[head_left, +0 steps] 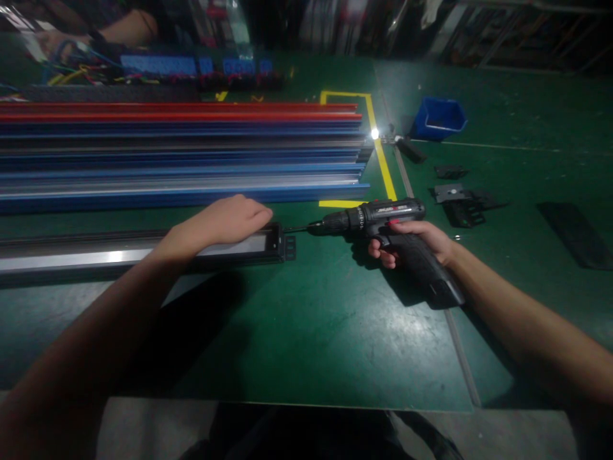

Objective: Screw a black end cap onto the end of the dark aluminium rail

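Over the green desk (306, 332), head view: black cordless drill (383, 209), pale lettering on its body, slim bit (297, 229) pointing left at the end of a long black channel (115, 257) with silvery inner strip. Right grip (424, 237) wraps the drill handle; left grip (230, 219) lies across the channel, finger closure unclear.

The green surface (306, 338) carries a blue bin (433, 131). Left of the bin lie red rails (191, 117) and blue rails (191, 171); yellow tape (385, 170) is stuck between them and the bin. Dark brackets (449, 193) lie nearer the viewer than the bin, and a long black-edged bar (115, 257) lies nearer and well left of it.
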`<state>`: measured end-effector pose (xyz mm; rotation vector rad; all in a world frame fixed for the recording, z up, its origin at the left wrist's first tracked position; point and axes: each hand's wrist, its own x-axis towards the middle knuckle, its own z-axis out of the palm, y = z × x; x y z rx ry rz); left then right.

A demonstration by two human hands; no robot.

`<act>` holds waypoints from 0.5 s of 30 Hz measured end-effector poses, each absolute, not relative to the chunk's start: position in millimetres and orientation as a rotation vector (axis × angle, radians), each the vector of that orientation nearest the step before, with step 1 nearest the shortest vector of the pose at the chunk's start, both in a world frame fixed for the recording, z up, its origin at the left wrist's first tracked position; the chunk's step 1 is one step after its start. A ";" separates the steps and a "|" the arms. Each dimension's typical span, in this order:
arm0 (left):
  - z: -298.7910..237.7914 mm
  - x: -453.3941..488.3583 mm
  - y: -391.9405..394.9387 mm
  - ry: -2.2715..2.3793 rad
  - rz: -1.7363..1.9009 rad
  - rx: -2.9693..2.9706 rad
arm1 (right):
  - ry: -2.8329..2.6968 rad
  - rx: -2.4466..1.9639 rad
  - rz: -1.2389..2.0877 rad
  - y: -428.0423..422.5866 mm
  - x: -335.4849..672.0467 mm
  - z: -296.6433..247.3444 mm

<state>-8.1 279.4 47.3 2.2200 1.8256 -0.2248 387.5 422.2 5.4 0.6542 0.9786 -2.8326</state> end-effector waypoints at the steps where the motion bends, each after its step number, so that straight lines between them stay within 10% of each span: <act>1: 47.1 -8.3 279.5 1.824 -0.223 2.221 | 0.977 0.651 -2.833 422.3 387.5 5.3; 15: 41.6 -12.3 281.3 1.824 -0.205 2.218 | 0.927 0.592 -2.876 420.6 387.4 6.0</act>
